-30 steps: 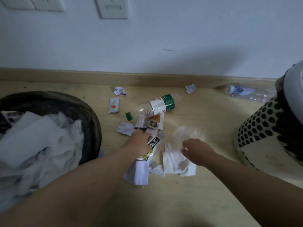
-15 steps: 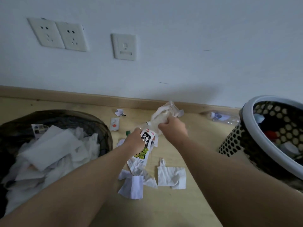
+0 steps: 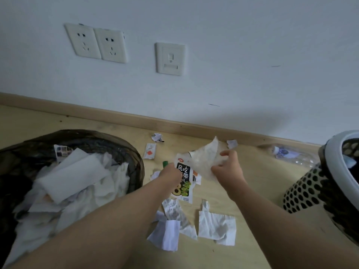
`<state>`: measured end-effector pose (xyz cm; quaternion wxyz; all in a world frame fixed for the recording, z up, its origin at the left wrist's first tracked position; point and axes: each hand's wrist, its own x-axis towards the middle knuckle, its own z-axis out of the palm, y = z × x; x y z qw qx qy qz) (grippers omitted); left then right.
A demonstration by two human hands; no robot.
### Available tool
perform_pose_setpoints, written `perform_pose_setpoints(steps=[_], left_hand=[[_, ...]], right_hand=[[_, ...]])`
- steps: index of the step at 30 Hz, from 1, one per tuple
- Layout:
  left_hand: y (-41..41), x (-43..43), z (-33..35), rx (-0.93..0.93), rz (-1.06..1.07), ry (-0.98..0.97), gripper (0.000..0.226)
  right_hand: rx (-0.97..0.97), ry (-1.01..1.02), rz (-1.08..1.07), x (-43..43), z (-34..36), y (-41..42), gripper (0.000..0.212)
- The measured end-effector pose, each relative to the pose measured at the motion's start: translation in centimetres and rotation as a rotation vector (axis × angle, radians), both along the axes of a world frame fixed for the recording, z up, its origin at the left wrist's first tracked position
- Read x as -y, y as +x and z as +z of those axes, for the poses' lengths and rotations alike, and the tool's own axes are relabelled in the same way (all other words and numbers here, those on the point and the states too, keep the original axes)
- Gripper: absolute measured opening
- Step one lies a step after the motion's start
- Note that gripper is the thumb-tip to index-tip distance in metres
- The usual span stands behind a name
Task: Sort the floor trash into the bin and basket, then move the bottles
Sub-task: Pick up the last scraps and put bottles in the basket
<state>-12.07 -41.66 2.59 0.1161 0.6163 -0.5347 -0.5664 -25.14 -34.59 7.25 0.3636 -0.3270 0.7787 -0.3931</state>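
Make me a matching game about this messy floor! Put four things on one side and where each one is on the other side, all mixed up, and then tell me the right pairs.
Things:
1. snack wrapper
2. translucent plastic bag
3. clear bottle
4. big white tissue

Places:
A. lying by the baseboard, next to the perforated basket
B. flat on the floor, near the bottom of the view between the two arms
C. in the left hand
D. in the right hand

Pairs: 1-C, 2-D, 3-A, 4-B
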Motion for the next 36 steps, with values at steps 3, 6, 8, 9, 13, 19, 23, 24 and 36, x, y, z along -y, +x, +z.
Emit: perform_pose_setpoints(steps=[3, 6, 8, 9, 13, 19, 23, 24, 36], left_hand=[[-0.7, -0.3, -0.9, -0.107, 0.170, 0.135, 0.036], [-0.8, -1.0, -0.4, -0.316, 0.263, 0.313, 0.036], [-0.7, -1.0, -0.8, -0.340, 0.267, 0.320, 0.053], [-0.4, -0.8, -1.3, -0.356, 0.253, 0.317, 0.061], [0.5, -1.1, -1.2, -0.324, 0.116, 0.242, 0.058], [0.7, -1.0, -0.8, -0.153, 0.109, 0.156, 0.033], [1.7, -0.9, -1.4, 0.091, -0.013, -0.015, 0.024], [2.0, -1.1, -1.4, 0.212, -0.090, -0.079, 0.025], [5.5, -0.4, -1.9, 0.607, -0.225, -0.198, 0.031]], right_hand=[[0.218, 0.096, 0.046, 0.7, -1.3, 1.3, 0.032], [0.236, 0.174, 0.234, 0.9, -2.8, 2.2, 0.032], [0.272, 0.258, 0.296, 0.7, -3.2, 2.7, 0.022], [0.290, 0.329, 0.323, 0.6, -2.8, 3.0, 0.021], [0.152, 0.519, 0.456, 0.3, -1.9, 3.3, 0.014], [0.302, 0.382, 0.341, -0.3, -3.0, 2.2, 0.028], [0.286, 0.428, 0.362, -0.6, -3.1, 1.9, 0.024], [0.238, 0.437, 0.357, -0.5, -3.2, 1.7, 0.024], [-0.596, 0.595, 0.613, -0.1, -7.8, 2.1, 0.049]])
